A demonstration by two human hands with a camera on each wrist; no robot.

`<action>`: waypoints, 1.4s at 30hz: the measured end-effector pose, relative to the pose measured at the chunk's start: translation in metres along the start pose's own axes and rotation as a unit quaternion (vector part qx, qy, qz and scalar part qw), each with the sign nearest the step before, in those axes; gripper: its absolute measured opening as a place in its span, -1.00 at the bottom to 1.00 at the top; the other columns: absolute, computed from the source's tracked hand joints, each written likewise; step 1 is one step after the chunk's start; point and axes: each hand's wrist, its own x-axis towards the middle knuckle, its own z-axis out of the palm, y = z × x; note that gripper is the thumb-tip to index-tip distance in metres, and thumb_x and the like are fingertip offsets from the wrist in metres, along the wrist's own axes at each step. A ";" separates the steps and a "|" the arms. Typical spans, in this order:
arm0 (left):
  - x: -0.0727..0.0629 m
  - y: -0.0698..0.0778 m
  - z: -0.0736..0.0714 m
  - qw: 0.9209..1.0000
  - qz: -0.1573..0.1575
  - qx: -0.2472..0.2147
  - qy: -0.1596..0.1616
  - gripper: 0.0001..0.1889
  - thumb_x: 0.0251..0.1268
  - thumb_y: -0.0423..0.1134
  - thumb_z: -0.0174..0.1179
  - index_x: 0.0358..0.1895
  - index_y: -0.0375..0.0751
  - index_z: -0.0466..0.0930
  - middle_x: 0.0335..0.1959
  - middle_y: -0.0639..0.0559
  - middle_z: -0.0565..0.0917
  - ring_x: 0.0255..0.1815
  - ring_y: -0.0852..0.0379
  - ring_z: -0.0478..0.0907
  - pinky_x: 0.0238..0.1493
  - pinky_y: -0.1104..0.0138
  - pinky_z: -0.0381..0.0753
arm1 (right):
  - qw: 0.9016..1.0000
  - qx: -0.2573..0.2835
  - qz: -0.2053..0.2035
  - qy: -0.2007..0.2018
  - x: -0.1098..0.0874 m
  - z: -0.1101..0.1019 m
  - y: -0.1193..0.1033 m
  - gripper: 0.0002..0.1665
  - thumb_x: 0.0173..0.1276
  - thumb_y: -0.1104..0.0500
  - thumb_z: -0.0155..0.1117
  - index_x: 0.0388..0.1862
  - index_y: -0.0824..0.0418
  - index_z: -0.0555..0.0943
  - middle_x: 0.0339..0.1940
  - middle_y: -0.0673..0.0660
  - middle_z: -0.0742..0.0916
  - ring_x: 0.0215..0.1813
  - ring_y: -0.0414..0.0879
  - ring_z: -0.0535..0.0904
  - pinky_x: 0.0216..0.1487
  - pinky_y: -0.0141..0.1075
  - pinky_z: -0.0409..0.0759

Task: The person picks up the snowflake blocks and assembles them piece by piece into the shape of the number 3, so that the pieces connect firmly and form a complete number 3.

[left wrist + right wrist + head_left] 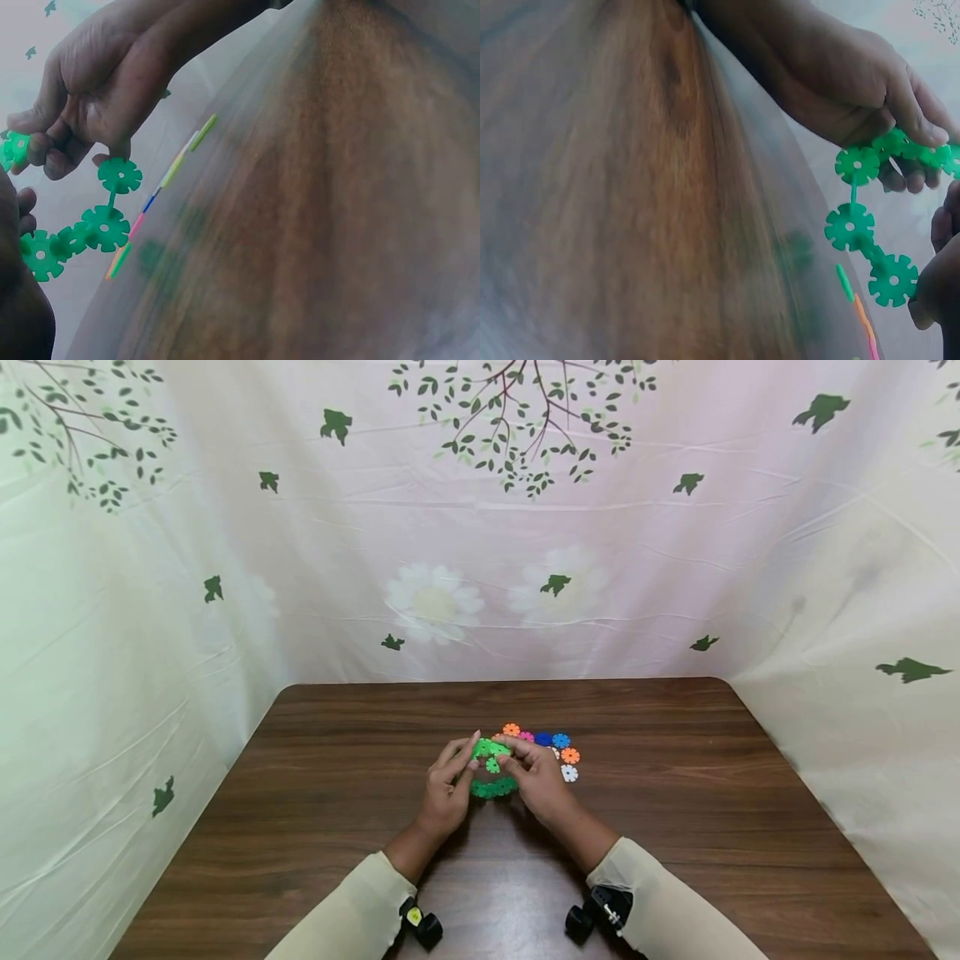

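Note:
Both hands hold a curved chain of green snowflake-shaped interlocking discs (493,788) above the table. My left hand (446,789) pinches it from the left side, thumb and fingers at its upper part. From the right, my right hand (542,783) pinches the upper part between thumb and fingers. In the right wrist view, the right hand (847,82) has several joined discs (850,226) hanging below it. The left wrist view shows the left hand (112,75) with discs (105,229) linked edge to edge. Fingers partly hide the chain.
Loose discs lie on the brown wooden table (337,760) just beyond the right hand, among them an orange disc (570,756), a blue disc (561,740) and a white disc (569,773). A printed cloth (480,527) hangs behind and beside the table.

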 end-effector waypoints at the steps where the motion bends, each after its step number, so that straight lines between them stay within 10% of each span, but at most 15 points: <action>1: 0.000 0.001 0.000 1.000 -0.001 -0.001 -0.001 -0.47 0.48 -0.74 0.09 0.48 -0.65 0.42 0.22 -0.51 0.63 -0.01 -0.33 0.71 0.08 0.35 0.78 | 1.000 0.003 0.001 0.000 0.000 0.000 -0.001 -0.57 0.63 0.33 0.27 0.40 0.44 0.64 0.16 0.45 0.82 -0.02 -0.14 0.80 0.03 -0.38 0.73; 17: 0.000 0.008 -0.003 1.000 -0.016 0.003 -0.013 -0.50 0.51 -0.71 0.09 0.48 -0.64 0.44 0.26 -0.49 0.64 0.00 -0.30 0.72 0.07 0.35 0.76 | 1.000 -0.011 -0.020 -0.004 -0.004 0.001 -0.005 -0.56 0.64 0.33 0.26 0.39 0.50 0.62 0.20 0.46 0.80 -0.07 -0.40 0.76 0.02 -0.38 0.76; 35: -0.002 0.010 -0.007 0.999 -0.030 0.009 -0.022 -0.49 0.56 -0.64 0.10 0.52 -0.52 0.46 0.27 -0.44 0.66 0.13 -0.06 0.72 0.16 0.44 0.71 | 0.999 -0.026 -0.012 -0.014 -0.004 0.004 -0.013 -0.61 0.64 0.33 0.27 0.36 0.38 0.68 0.09 0.44 0.82 -0.04 -0.02 0.82 0.05 -0.12 0.83; 42: -0.002 0.013 -0.006 0.999 -0.048 0.005 -0.005 -0.53 0.57 -0.62 0.12 0.47 -0.53 0.50 0.30 -0.42 0.67 0.35 -0.04 0.66 0.39 0.44 0.60 | 0.998 -0.053 -0.028 -0.014 -0.005 0.004 -0.010 -0.48 0.60 0.27 0.34 0.48 0.31 0.62 -0.10 0.52 0.75 -0.36 -0.17 0.63 -0.24 -0.35 0.68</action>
